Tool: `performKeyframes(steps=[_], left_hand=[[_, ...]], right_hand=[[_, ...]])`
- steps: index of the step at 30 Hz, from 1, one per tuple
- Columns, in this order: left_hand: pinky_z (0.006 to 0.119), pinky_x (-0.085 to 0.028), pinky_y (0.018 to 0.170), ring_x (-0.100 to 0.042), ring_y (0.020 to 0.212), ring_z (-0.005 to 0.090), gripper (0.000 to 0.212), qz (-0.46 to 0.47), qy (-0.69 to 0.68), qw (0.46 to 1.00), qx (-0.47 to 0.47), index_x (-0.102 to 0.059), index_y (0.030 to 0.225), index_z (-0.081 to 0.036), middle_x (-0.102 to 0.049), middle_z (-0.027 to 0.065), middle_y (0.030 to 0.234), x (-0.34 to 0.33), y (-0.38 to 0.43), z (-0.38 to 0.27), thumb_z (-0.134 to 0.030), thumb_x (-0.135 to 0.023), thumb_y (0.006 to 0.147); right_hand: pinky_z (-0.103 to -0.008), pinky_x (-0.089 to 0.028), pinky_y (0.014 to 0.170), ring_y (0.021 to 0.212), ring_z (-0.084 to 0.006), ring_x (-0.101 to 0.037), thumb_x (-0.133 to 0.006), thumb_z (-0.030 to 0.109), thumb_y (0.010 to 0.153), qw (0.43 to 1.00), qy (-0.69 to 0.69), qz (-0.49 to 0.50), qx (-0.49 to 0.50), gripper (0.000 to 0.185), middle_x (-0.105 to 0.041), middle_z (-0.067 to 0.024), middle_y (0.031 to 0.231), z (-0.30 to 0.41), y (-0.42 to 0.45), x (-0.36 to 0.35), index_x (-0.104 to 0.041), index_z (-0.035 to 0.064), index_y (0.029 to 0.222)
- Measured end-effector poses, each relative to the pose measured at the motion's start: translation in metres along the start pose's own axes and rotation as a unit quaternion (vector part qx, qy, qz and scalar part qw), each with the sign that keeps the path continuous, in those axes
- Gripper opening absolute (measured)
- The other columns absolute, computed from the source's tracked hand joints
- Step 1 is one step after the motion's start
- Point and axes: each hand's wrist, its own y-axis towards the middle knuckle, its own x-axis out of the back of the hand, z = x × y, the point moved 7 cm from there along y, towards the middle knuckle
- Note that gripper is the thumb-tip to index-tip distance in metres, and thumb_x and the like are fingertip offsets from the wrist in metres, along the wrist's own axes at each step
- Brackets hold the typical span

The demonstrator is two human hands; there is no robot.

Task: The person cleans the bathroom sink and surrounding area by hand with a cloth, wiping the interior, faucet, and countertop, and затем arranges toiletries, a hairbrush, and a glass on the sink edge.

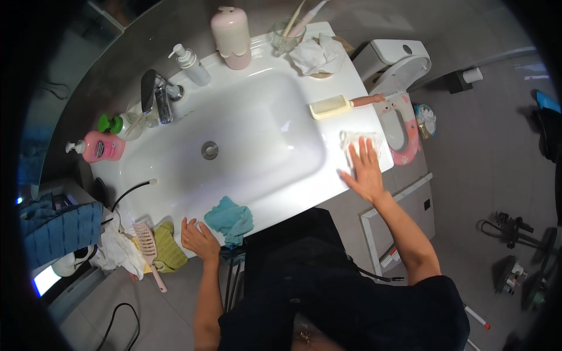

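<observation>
My right hand (366,175) lies flat with fingers apart on a white cloth (351,138), at the right front corner of the white washbasin counter (285,199). Beyond that cloth is a cream comb (331,106) with a brown handle. At the front edge rests my left hand (199,239), fingers loosely bent and apart, with nothing in it. A crumpled teal cloth (230,217) lies just right of it. To its left are an olive-green cloth (169,250) and a pink hairbrush (145,241), its handle past the counter edge.
A chrome faucet (162,103) stands behind the basin's drain (210,150). Pump bottles, including a pink one (104,147), line the back and left. Crumpled white tissue (320,55) and a glass cup with toothbrushes (287,37) sit back right. A toilet (395,127) adjoins the right side.
</observation>
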Motion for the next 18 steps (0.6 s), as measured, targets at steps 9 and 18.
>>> performKeyframes(steps=[9,18], left_hand=[[0.045,-0.023,0.099,-0.04,0.12,0.032,0.03,-0.007,0.007,1.0,-0.001,-0.053,0.111,-0.003,-0.046,0.0155,0.13,0.004,0.003,0.001,-0.025,-0.042,0.094],[0.044,-0.022,0.1,-0.04,0.12,0.032,0.033,0.019,-0.015,0.999,0.025,-0.053,0.114,-0.003,-0.046,0.0168,0.131,0.003,-0.002,0.014,-0.026,-0.044,0.093]], right_hand=[[-0.0523,-0.017,0.11,0.138,-0.0437,-0.012,-0.057,0.042,0.086,1.0,-0.009,-0.013,0.024,0.069,-0.016,-0.025,0.149,-0.016,0.006,-0.001,-0.035,0.0061,0.141],[-0.0475,-0.019,0.111,0.139,-0.0409,-0.012,-0.061,0.04,0.083,0.996,0.054,0.042,0.049,0.071,-0.018,-0.0247,0.149,0.012,-0.024,-0.006,-0.036,0.0068,0.141]])
